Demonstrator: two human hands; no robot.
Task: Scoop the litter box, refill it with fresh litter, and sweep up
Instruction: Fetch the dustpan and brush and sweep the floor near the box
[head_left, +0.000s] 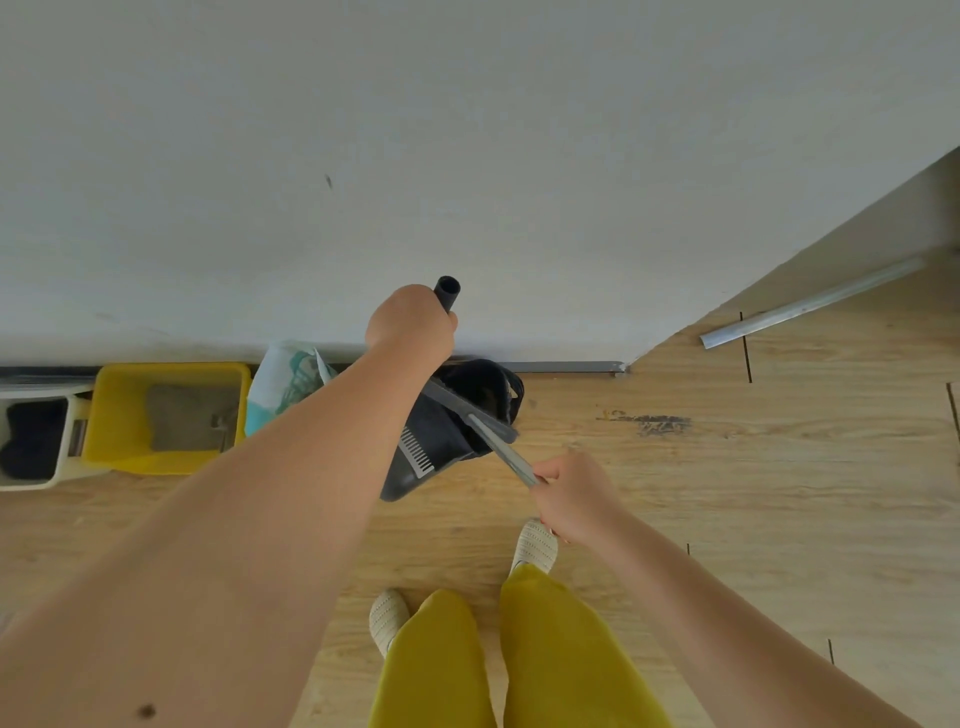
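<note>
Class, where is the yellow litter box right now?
The litter box sits on the floor against the wall, left in the head view, between a white bin and a litter bag.

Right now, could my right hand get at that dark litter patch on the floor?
Probably not yet: the right hand grips the broom handle, and the dark litter patch lies apart, farther right, though bare floor leaves the way free.

The left arm (291, 467) hides part of the dark dustpan (441, 441) and the litter bag (283, 384), and the white bin (31, 441) is cut off at the left edge.
</note>
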